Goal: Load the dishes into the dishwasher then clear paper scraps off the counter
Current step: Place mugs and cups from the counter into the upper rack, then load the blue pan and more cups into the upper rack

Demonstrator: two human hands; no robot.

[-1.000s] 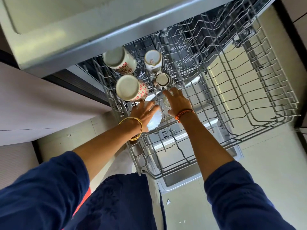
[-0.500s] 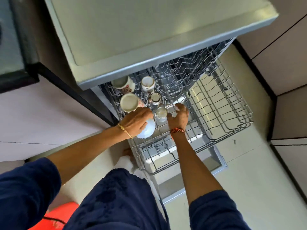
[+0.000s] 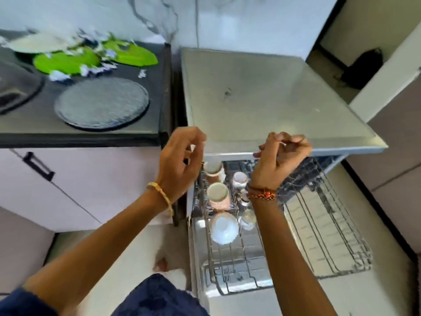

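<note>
Head view shows both hands raised above the pulled-out dishwasher rack (image 3: 319, 236), at the front edge of the dishwasher's steel top (image 3: 262, 99). Left hand (image 3: 180, 163) hangs with fingers loosely curled, holding nothing. Right hand (image 3: 278, 160) is likewise loosely curled and empty (motion blur softens the fingertips).

Below and between the wrists, the rack carries two patterned mugs (image 3: 217, 195) set mouth-up on its left side, a small cup (image 3: 239, 180) beside them, and a white bowl (image 3: 224, 228) nearest the person. A clear glass (image 3: 248, 218) stands just beside the bowl, under the right wrist.

Up and to the left of the left hand lies the dark counter (image 3: 34, 124). A grey textured plate (image 3: 101, 103) sits on it, with green plates (image 3: 66, 62) farther back. White paper scraps (image 3: 100, 68) are scattered over and around the green plates.

A gold bangle (image 3: 160, 193) circles the left wrist, a red thread band (image 3: 262, 195) the right.
</note>
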